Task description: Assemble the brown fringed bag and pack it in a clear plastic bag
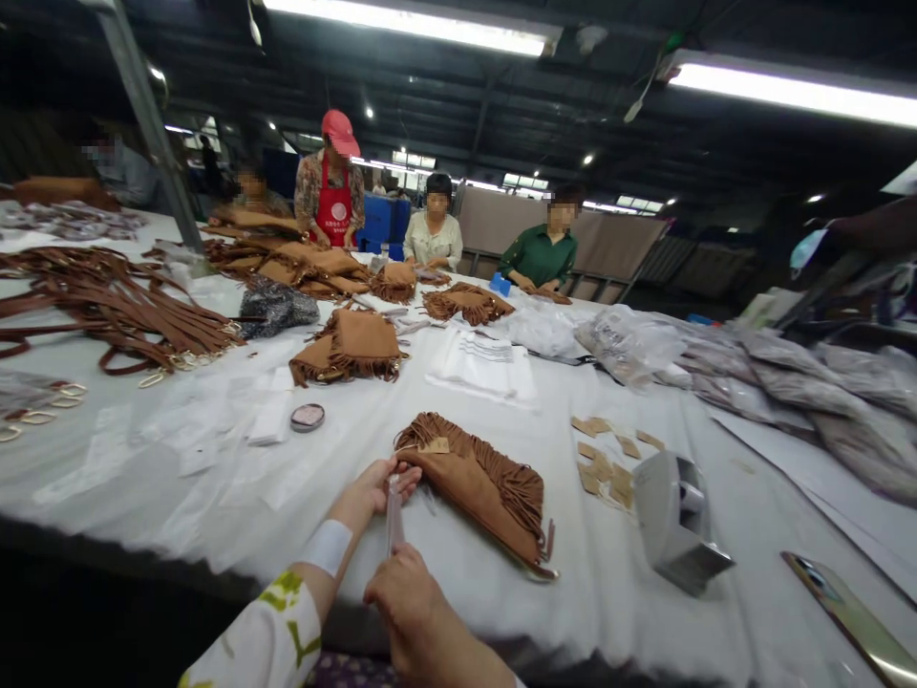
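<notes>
A brown fringed bag (pixel 477 492) lies on its side in front of me, with a small tan tag (pixel 435 445) on it. My left hand (pixel 383 485) is at the bag's left end, thumb and fingers closed on its corner. From there a narrow clear plastic strip (pixel 394 516) runs down towards me. Its lower end is pinched in my right hand (pixel 417 597), whose fingers are curled and partly hidden. Whether the strip is joined to the bag cannot be made out.
A grey tape dispenser (pixel 673 521), tan tags (pixel 606 473) and a phone (pixel 845 612) lie right. Further off are a round tin (pixel 308 418), white bags (pixel 479 363), fringed bags (pixel 351 344) and brown straps (pixel 136 301). Several people, one in a red apron (pixel 335 205), work across the table.
</notes>
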{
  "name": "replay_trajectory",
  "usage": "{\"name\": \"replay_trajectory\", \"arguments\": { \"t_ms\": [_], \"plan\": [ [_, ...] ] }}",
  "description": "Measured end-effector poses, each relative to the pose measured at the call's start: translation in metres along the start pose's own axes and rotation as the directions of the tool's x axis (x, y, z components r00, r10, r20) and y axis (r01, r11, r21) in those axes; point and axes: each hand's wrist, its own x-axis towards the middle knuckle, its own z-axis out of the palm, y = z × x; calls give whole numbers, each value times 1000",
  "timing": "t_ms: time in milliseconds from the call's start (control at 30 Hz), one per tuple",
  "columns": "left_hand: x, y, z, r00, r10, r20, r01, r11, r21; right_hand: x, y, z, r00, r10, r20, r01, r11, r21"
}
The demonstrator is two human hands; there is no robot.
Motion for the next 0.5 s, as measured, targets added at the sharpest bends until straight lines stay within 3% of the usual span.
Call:
{"name": "replay_trajectory", "arguments": {
  "t_ms": [100, 167, 233, 300, 400, 500],
  "plan": [
    [-16, 0, -6, 997, 71, 30, -73, 992, 103, -6, 9, 22, 992, -122, -38, 121, 992, -30],
    [-32, 4, -16, 991, 120, 64, -131, 969, 210, -1, 12, 16, 989, -113, -97, 113, 994, 0],
    [-46, 15, -24, 982, 171, 83, -189, 922, 338, 12, 17, -5, 979, 79, -190, -72, 997, 41],
    [-56, 34, -26, 971, 216, 106, -241, 852, 465, 32, 27, -35, 925, 281, -257, -278, 959, 50],
    [-60, 72, -10, 950, 259, 177, -311, 710, 632, 73, 51, -70, 905, 351, -239, -365, 931, -18],
    [-54, 109, 19, 920, 302, 249, -375, 497, 783, 112, 78, -86, 879, 374, -296, -426, 895, -134]
  ]
}}
